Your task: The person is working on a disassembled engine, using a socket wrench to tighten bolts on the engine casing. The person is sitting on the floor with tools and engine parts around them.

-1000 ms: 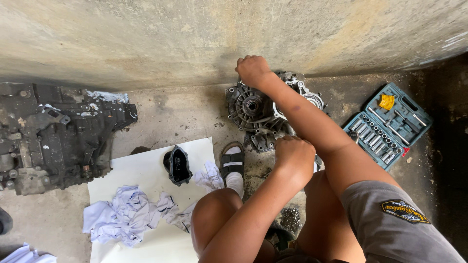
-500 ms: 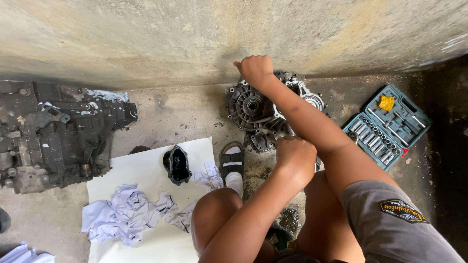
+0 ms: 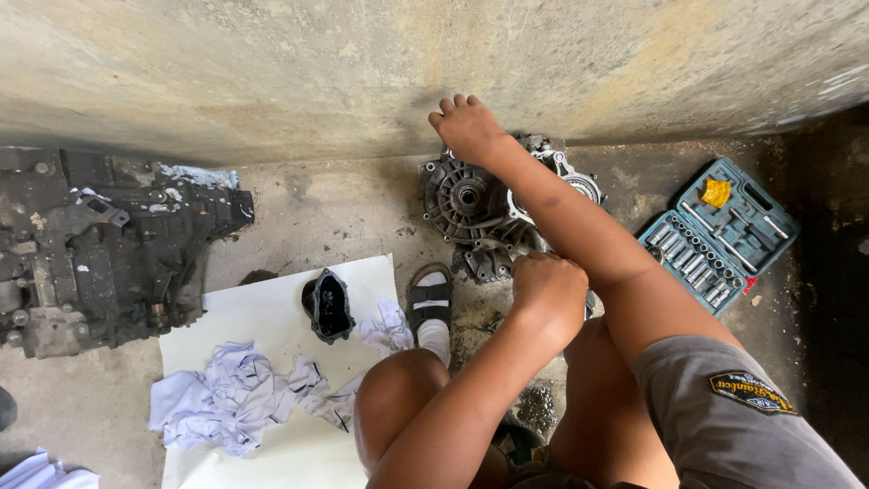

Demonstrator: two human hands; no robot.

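Gearbox housing [image 3: 480, 213] upright, face toward camera

Stained concrete wall [image 3: 272, 63] in daylight, dusty concrete floor [image 3: 335, 208], dark oily patch at right edge

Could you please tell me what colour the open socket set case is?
The socket set case is teal; head view.

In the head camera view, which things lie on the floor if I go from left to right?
Dark engine block → crumpled paper → small black part → sandalled foot → grey gear housing → open socket set case.
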